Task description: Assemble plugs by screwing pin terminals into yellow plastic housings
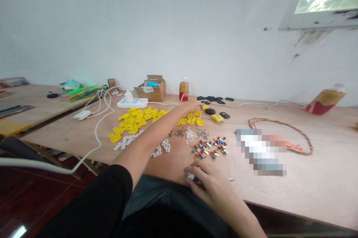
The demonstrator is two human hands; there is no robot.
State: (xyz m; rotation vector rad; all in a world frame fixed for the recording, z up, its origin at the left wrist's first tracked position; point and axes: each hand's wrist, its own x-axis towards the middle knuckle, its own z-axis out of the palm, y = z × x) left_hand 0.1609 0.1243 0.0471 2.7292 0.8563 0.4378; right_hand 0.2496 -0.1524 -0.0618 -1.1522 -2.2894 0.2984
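Note:
My left hand point(195, 106) is stretched far out over the table, its fingertips beside a small yellow piece point(205, 107); the fingers are too small to make out. Close to the front edge, my right hand point(205, 178) is closed on a white piece point(191, 175), with something dark under the fingers. A thin metal tip point(231, 179) shows beyond that hand. Between the hands lie red-and-blue parts with brass strips point(201, 149), white sticks point(190, 134) and small screws point(201, 133). Yellow shells point(134, 118) and white clips point(128, 140) spread to the left. A yellow plug point(217, 119) lies right of my left hand.
At the back stand a power strip point(132, 103), an open carton point(154, 90) and a bottle point(184, 90), with black oval pieces point(210, 111) nearby. A second bottle point(326, 100) leans at right, beyond a braided cord point(303, 133) and a blurred-out item point(261, 152). White cables cross the left side.

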